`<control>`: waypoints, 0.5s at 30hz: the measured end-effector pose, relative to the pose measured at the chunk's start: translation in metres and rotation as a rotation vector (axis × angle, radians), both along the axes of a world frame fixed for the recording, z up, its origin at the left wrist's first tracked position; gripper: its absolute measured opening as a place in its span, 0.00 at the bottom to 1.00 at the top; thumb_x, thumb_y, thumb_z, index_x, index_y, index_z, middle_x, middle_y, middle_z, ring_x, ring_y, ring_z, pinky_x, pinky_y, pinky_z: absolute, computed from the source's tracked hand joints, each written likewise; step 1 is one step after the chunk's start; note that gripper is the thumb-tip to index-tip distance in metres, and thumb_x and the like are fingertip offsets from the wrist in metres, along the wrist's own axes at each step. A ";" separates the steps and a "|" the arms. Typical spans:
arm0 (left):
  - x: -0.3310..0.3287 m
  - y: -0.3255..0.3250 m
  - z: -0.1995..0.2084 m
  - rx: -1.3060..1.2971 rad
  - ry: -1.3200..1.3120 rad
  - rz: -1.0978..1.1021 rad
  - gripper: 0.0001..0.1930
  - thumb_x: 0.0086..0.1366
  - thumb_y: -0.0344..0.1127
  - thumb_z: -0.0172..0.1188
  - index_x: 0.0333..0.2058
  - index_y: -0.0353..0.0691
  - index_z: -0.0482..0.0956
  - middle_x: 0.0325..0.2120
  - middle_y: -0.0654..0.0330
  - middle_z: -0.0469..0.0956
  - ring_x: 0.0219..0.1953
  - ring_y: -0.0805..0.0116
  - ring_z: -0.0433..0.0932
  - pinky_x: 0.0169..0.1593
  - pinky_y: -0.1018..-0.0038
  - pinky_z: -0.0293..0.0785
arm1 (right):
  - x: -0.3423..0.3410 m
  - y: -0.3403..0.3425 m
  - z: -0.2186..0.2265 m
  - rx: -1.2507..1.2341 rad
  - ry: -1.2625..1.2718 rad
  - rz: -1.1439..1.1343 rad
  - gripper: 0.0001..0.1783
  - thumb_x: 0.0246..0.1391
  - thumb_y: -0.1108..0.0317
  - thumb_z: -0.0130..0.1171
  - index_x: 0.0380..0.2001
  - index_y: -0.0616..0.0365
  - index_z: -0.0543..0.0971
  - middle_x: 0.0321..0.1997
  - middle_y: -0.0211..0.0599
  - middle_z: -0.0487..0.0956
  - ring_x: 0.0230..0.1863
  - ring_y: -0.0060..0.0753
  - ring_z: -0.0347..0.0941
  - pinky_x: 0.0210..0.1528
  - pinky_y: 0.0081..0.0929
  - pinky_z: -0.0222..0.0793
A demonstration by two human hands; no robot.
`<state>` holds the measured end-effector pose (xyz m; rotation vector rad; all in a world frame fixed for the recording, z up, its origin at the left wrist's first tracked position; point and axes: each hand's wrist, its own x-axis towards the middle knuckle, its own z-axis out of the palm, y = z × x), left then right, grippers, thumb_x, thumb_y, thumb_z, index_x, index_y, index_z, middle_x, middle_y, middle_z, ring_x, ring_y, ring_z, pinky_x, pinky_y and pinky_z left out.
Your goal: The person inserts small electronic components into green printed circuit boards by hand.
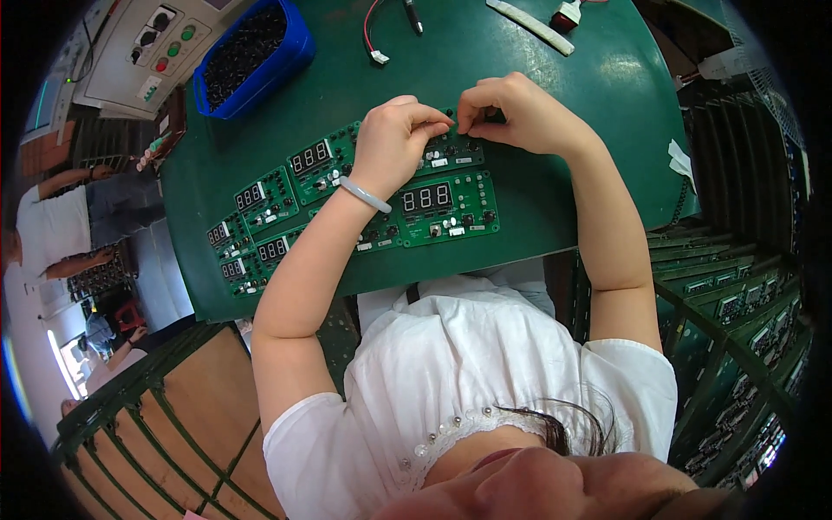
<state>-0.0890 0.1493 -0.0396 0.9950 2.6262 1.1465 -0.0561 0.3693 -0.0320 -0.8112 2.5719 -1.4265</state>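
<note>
Both hands meet over the far-right circuit board (468, 156) of a green panel of several boards on the table. My left hand (394, 139), with a pale bangle (366, 196) on its wrist, pinches thumb and forefinger together at the board's far edge. Close beside those fingertips, my right hand (520, 113) is also closed in a pinch. Anything between the fingers is too small to make out. Nearer to me lies another circuit board (451, 208) with a three-digit display (426, 197). My left hand and forearm hide part of the boards behind them.
A blue bin (299, 54) of small black parts stands at the far left, by a grey control box (165, 48). Red wires with a white connector (379, 57), a pen (413, 16), a pale strip (530, 26) and a brush (566, 16) lie at the back. Racks (737, 338) of boards flank the right.
</note>
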 end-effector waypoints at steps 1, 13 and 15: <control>0.000 0.000 0.000 -0.013 0.031 0.001 0.06 0.54 0.27 0.67 0.32 0.39 0.87 0.19 0.58 0.71 0.22 0.66 0.71 0.28 0.71 0.66 | 0.000 -0.001 -0.001 -0.003 -0.002 -0.003 0.09 0.45 0.82 0.64 0.31 0.59 0.80 0.27 0.36 0.78 0.31 0.33 0.78 0.35 0.26 0.75; 0.001 0.000 0.004 -0.051 0.115 -0.021 0.04 0.54 0.29 0.67 0.29 0.37 0.84 0.22 0.56 0.76 0.25 0.58 0.76 0.31 0.67 0.72 | -0.001 -0.006 -0.004 0.072 0.103 -0.021 0.08 0.43 0.79 0.65 0.29 0.57 0.80 0.28 0.38 0.80 0.35 0.42 0.78 0.37 0.36 0.74; 0.001 -0.002 0.002 -0.051 0.159 -0.080 0.05 0.54 0.28 0.68 0.30 0.35 0.84 0.22 0.56 0.76 0.23 0.61 0.75 0.29 0.69 0.71 | -0.001 -0.007 -0.004 0.119 0.199 -0.002 0.07 0.44 0.77 0.66 0.29 0.56 0.80 0.28 0.37 0.81 0.34 0.41 0.78 0.37 0.36 0.74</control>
